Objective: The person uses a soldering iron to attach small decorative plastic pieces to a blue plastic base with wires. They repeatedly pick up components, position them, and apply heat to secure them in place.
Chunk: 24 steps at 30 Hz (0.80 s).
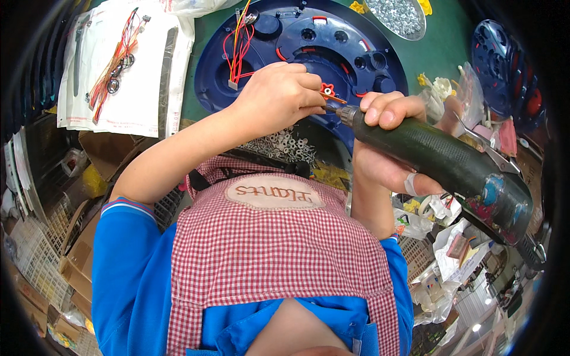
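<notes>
My right hand (392, 142) is wrapped round a dark green electric screwdriver (439, 151), which lies slantwise with its metal chuck toward the left. A pale band circles one of the right fingers. At the bit's tip, the fingers of my left hand (282, 95) are pinched together; what they hold is hidden. Both hands are over the near part of a dark blue plastic shell (284, 46) with round recesses and holes. Close to the left fingertips sits a small red flower-shaped piece (328, 89). Red and yellow wires (238, 50) rise from the shell's left side.
White plastic bags (142, 89) at the left carry more wires with small round parts (113, 86). A bowl of screws (398, 18) stands far right. Metal hardware (282, 145) lies heaped before my apron. Blue shells (504, 65), scissors (490, 145) and plastic wrapping (469, 89) are at the right.
</notes>
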Motion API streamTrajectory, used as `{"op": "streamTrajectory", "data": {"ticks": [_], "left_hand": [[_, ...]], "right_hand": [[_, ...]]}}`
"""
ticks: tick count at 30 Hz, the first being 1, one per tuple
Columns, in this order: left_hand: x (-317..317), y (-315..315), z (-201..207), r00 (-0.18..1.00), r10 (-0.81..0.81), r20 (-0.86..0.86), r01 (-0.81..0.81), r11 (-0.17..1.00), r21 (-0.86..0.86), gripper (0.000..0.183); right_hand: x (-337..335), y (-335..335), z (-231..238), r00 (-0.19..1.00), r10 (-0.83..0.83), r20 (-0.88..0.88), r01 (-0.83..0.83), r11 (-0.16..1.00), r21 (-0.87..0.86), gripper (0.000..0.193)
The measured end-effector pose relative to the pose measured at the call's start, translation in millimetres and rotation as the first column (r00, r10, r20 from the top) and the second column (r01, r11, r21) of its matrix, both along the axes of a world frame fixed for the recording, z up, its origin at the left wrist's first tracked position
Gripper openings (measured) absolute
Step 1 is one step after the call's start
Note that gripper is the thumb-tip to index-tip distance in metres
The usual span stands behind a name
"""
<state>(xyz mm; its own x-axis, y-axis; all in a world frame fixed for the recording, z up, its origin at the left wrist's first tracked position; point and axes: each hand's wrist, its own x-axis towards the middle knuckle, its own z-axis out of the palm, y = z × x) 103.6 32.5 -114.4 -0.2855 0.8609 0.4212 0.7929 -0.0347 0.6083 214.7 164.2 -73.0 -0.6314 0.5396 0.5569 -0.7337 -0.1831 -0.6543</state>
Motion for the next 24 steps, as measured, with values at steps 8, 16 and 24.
{"op": "streamTrajectory", "data": {"ticks": [8,16,24], "left_hand": [[1.8,1.7,3.1,0.999,0.050,-0.010,-0.049,0.997,0.066,0.015],[-7.9,1.2,22.7,0.992,0.088,0.095,-0.097,0.990,0.104,0.013],[-25.9,11.6,46.0,0.970,-0.039,0.238,0.031,0.999,0.037,0.009]], "right_hand": [[-0.6,1.2,4.5,0.998,-0.025,0.056,0.021,0.997,0.075,0.106],[9.4,4.8,16.5,0.933,-0.214,0.290,0.210,0.977,0.046,0.104],[27.7,4.6,21.4,0.786,0.071,0.614,-0.107,0.994,0.022,0.086]]}}
